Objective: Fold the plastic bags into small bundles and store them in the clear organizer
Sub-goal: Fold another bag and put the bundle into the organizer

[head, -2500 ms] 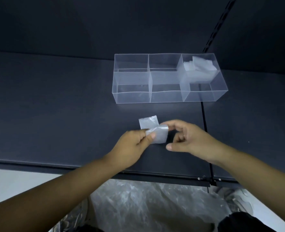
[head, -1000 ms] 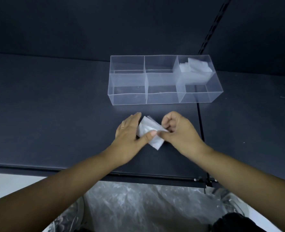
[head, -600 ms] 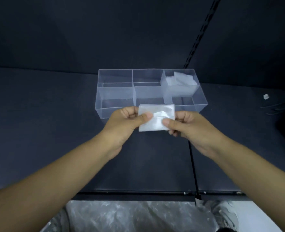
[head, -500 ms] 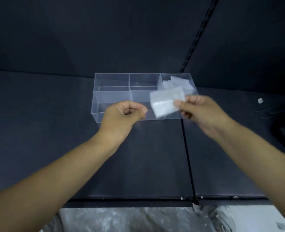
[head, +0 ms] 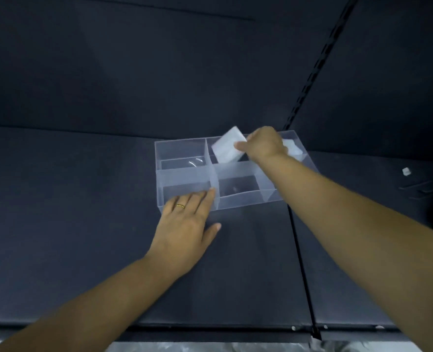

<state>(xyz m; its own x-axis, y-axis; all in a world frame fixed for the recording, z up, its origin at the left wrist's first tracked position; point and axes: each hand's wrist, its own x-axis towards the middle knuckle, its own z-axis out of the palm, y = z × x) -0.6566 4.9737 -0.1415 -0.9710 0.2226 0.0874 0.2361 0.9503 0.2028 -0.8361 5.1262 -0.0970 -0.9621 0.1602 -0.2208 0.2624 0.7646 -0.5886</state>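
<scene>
While pinching the folded bundle (head: 227, 148) in the right hand (head: 263, 146) above the far middle cell of the clear organizer (head: 238, 199), lower flat before letting go; steady its near wall with the flat, straight-fingered left hand (head: 185, 224).

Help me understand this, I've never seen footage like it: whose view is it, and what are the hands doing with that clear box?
There is no machine here. A person wears a wide-angle camera on the head, looking down at their own bare hands. On the dark surface stands a clear organizer split into compartments. The right hand pinches a folded bag over the middle back compartment. The left hand lies flat on the surface, fingers straight, with its fingertips at the organizer's front wall. More white bundles sit in the right back compartment, partly hidden by the right hand. A small white object lies far right, too small to identify.
</scene>
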